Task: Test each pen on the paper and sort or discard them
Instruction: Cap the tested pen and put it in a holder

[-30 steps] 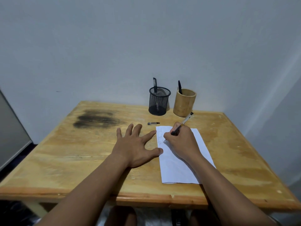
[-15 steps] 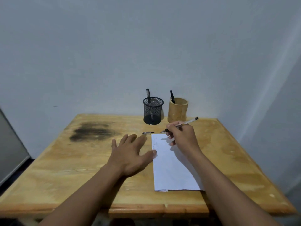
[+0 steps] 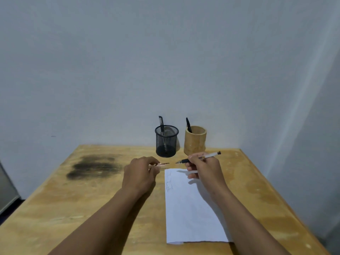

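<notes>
Worn, yellow-brown wooden bench set against a pale grey wall; a dark smudged stain on its far left part.

Item 1: white sheet of paper, lying flat right of centre, long side running near to far, with a few faint handwritten marks near its far left corner.

Item 2: black wire-mesh pen cup, upright at the far edge. 1 black pen stands in it, leaning slightly left.

Item 3: round bamboo pen cup, upright just right of the mesh cup, the 2 apart. 1 dark pen stands in it at its left wall.

Item 4: clear-barrelled pen with black grip section and black end plug, held roughly level above the far end of the paper, tip pointing left, clear of the sheet. The right hand grasps it, fingers pinched around the barrel.

Item 5: small pen cap, blurred, seemingly clear with a dark end, pointing right toward the pen tip; a small gap lies between the 2. The left hand is closed on its left end with fingertips, just left of the paper's far corner. Whether the cap touches the bench cannot be told.

Both forearms are bare and reach in from the near edge.
</notes>
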Tool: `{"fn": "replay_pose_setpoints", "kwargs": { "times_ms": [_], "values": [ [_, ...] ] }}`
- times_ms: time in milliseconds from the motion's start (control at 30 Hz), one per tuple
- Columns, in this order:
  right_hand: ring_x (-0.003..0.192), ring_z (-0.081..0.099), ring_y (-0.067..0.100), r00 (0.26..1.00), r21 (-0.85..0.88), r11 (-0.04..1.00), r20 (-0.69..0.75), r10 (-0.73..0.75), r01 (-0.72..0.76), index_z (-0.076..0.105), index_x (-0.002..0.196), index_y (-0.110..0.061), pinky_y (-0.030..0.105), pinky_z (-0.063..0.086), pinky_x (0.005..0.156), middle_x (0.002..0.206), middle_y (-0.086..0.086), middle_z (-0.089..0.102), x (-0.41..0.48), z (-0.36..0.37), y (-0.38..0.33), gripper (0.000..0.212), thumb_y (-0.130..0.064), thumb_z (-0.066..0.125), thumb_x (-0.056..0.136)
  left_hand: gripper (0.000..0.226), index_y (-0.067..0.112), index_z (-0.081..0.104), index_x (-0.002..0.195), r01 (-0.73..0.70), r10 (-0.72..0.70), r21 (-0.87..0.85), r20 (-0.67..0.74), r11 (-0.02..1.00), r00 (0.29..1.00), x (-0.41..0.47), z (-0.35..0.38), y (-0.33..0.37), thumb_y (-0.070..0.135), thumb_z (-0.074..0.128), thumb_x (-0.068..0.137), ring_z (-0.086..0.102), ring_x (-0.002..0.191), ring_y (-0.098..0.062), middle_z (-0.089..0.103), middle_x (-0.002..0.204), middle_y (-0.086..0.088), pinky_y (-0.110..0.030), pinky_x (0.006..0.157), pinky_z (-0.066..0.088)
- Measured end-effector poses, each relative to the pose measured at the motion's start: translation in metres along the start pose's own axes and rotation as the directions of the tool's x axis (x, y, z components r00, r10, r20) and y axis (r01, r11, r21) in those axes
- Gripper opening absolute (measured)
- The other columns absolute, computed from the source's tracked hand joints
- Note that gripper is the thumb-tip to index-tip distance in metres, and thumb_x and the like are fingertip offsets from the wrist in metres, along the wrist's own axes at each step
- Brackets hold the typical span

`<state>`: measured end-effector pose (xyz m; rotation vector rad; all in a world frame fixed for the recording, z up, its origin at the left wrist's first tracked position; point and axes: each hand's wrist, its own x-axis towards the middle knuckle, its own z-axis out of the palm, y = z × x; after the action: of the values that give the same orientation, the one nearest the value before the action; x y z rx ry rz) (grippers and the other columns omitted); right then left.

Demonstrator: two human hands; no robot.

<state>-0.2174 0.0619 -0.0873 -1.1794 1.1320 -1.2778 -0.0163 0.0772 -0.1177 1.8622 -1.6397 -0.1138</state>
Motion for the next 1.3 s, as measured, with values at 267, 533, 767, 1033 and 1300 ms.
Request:
{"fn": "replay_pose_setpoints", "kwargs": {
  "times_ms": [267, 533, 767, 1033, 1300],
  "values": [
    [0.075, 0.069, 0.014, 1.000, 0.156, 0.988, 0.006, -0.006, 0.005, 0.073, 0.088, -0.006, 0.026, 0.057, 0.058, 0.075, 0.003, 0.071, -0.003, 0.002, -0.008, 0.002, -0.007, 0.073, 0.089, 0.012, 0.024, 0.075, 0.088, 0.005, -0.008, -0.486, -0.004, 0.874, 1.000, 0.000, -0.027, 0.022, 0.013, 0.075, 0.084, 0.068, 0.083, -0.001, 0.074, 0.082, 0.009, -0.007, 0.069, 0.044],
    [0.087, 0.075, 0.023, 0.993, 0.193, 0.981, 0.120, 0.011, -0.034, 0.072, 0.090, -0.007, 0.033, 0.061, 0.072, 0.084, 0.009, 0.076, -0.010, -0.006, -0.022, 0.003, -0.007, 0.074, 0.088, 0.012, 0.025, 0.076, 0.091, -0.058, 0.081, -0.546, 0.019, 0.836, 0.997, -0.007, -0.041, 0.038, 0.014, 0.075, 0.085, 0.068, 0.081, 0.000, 0.076, 0.084, 0.011, -0.009, 0.070, 0.047],
    [0.088, 0.076, 0.029, 0.985, 0.339, 0.936, 0.166, 0.044, -0.099, 0.069, 0.092, 0.001, 0.035, 0.061, 0.085, 0.087, 0.020, 0.076, -0.011, -0.008, -0.025, 0.007, 0.000, 0.073, 0.086, 0.010, 0.020, 0.076, 0.089, 0.008, 0.050, -0.691, 0.064, 0.723, 0.997, -0.014, -0.046, 0.049, 0.011, 0.073, 0.088, 0.058, 0.062, -0.003, 0.071, 0.068, 0.009, -0.024, 0.068, 0.046],
    [0.089, 0.076, 0.029, 0.984, 0.320, 0.943, 0.175, 0.037, -0.093, 0.070, 0.092, 0.002, 0.038, 0.060, 0.090, 0.091, 0.023, 0.075, -0.016, -0.004, -0.025, 0.008, 0.002, 0.074, 0.086, 0.010, 0.024, 0.076, 0.088, 0.005, 0.022, -0.654, 0.034, 0.757, 0.999, -0.019, -0.045, 0.046, 0.015, 0.074, 0.088, 0.066, 0.074, -0.005, 0.076, 0.078, 0.003, -0.028, 0.075, 0.053],
    [0.085, 0.071, 0.019, 0.989, 0.068, 0.988, 0.035, -0.145, 0.142, 0.071, 0.098, -0.014, 0.039, 0.062, 0.078, 0.092, 0.013, 0.075, -0.016, -0.007, -0.037, 0.021, -0.016, 0.083, 0.081, 0.008, 0.011, 0.072, 0.094, 0.055, -0.079, -0.763, 0.005, 0.644, 0.997, -0.015, -0.070, 0.051, 0.006, 0.067, 0.091, 0.061, 0.079, -0.011, 0.068, 0.081, -0.008, -0.048, 0.089, 0.056]
  ]
}}
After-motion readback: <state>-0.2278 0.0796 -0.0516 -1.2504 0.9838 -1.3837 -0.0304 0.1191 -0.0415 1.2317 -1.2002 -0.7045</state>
